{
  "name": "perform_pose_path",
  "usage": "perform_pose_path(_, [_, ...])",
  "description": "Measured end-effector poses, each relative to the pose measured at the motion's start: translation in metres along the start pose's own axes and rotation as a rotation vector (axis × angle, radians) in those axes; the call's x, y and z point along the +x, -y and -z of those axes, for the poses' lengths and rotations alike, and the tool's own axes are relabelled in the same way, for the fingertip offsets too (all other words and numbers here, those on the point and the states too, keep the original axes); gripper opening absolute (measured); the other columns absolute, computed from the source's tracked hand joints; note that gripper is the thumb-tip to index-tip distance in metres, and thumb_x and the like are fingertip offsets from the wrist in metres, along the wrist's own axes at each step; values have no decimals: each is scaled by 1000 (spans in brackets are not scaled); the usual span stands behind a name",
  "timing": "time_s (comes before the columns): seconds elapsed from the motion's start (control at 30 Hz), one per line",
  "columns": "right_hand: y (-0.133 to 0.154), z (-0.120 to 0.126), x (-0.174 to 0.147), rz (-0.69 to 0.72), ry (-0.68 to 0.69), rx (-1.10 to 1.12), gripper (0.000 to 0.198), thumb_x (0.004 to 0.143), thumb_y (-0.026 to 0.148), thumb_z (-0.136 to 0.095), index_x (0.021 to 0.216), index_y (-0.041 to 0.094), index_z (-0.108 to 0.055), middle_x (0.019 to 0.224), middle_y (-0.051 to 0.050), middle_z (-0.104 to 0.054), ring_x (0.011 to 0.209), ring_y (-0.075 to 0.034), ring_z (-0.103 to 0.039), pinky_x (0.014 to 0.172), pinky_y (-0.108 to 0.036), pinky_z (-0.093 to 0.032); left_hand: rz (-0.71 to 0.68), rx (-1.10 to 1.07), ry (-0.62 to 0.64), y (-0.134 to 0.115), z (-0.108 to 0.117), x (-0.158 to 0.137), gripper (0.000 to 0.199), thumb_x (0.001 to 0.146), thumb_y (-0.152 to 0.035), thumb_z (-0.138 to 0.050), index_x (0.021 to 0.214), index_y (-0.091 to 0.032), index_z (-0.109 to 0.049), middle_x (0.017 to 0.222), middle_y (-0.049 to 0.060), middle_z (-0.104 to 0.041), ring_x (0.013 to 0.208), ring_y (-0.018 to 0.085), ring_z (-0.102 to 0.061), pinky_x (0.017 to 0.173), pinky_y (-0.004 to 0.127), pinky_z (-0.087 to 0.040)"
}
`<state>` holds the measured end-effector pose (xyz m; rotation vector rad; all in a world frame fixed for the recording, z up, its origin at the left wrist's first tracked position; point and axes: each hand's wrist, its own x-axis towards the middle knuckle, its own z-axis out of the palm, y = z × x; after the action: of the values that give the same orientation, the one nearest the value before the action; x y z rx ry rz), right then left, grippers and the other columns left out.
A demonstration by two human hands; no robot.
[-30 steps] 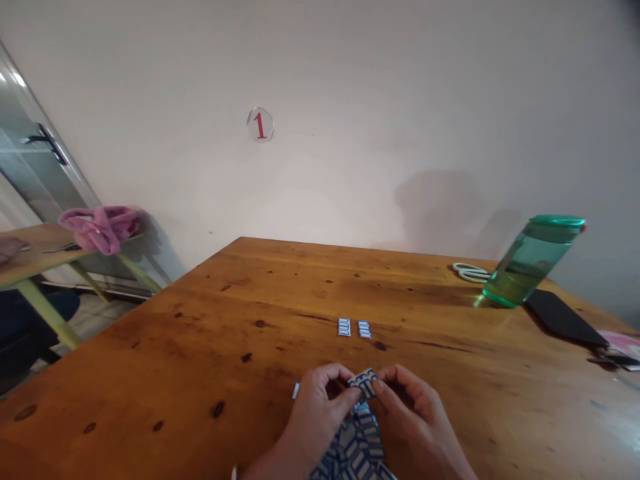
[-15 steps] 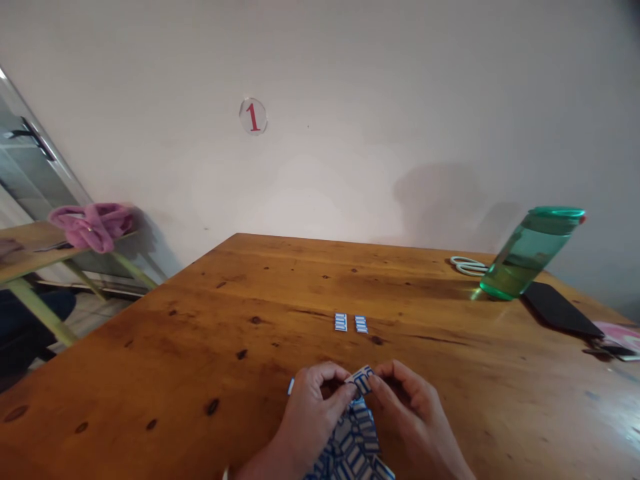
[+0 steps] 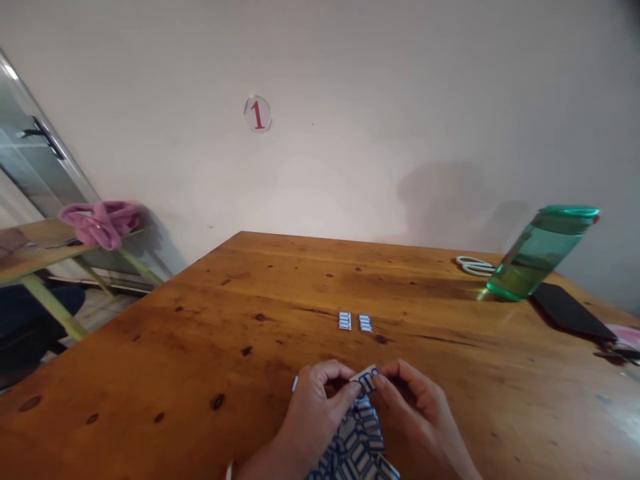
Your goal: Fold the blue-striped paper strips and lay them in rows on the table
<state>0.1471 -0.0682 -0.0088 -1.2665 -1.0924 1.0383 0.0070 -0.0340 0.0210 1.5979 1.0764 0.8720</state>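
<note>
Between my two hands is a small white piece with blue bar markings (image 3: 367, 379), like a sheet of stickers or labels. My left hand (image 3: 320, 407) pinches its left end between thumb and finger. At its right end, the thumb and finger of my right hand (image 3: 417, 403) are closed on it. Below, a heap of similar blue-and-white pieces (image 3: 357, 443) lies on the table, partly hidden by my left hand. Farther away, two small blue-and-white pieces lie side by side, a left one (image 3: 345, 321) and a right one (image 3: 365, 323).
A tilted-looking green bottle (image 3: 543, 253) stands at the right of the wooden table (image 3: 190, 360), beside a white coiled cable (image 3: 473, 266) and a black flat device (image 3: 573, 312). Behind is a wall. On the left, a pink cloth (image 3: 103, 223) rests on another table.
The whole view has shifted slightly, with things appearing a little farther right. Both hands keep hold of the same piece, with hardly any movement of the fingers.
</note>
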Motion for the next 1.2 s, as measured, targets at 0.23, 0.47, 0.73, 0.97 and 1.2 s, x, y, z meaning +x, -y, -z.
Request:
perform_pose_path(0.23, [-1,-4,0,8,-52,41,34,70,51,-60,68,17,-59,58,-1,-57,51,-13,-49,46,-22,-39,16,4,10,2,-1,1,20,70,-30,-56,62,-14,-65,57,1,-59,55,13,-50,53,21,-38])
perform_pose_path(0.47, [5,-4,-2,-11,-8,92,32,70,49,-61,64,18,-57,54,2,-51,49,-11,-44,43,-20,-34,-11,39,3,4,0,1,21,71,-30,-54,64,-15,-67,59,2,-59,57,13,-51,54,22,-38])
perform_pose_path(0.73, [14,0,-1,29,-5,-72,32,71,48,-59,60,17,-56,54,2,-48,50,-11,-40,45,-21,-33,-44,72,28,-2,8,1,17,68,-28,-59,76,-16,-67,69,3,-64,64,15,-53,61,24,-39])
perform_pose_path(0.97, [14,-4,-4,190,10,-381,31,80,42,-49,60,19,-54,53,3,-47,48,-10,-41,45,-21,-31,-32,110,9,1,11,3,13,68,-19,-57,73,-16,-68,68,2,-64,63,15,-54,61,23,-40])
perform_pose_path(1.2, [12,1,-2,421,72,-607,26,86,31,-43,65,20,-52,58,2,-49,50,-11,-44,47,-21,-34,-74,199,18,1,10,4,15,63,-8,-57,67,-17,-68,66,1,-62,65,14,-54,64,23,-39])
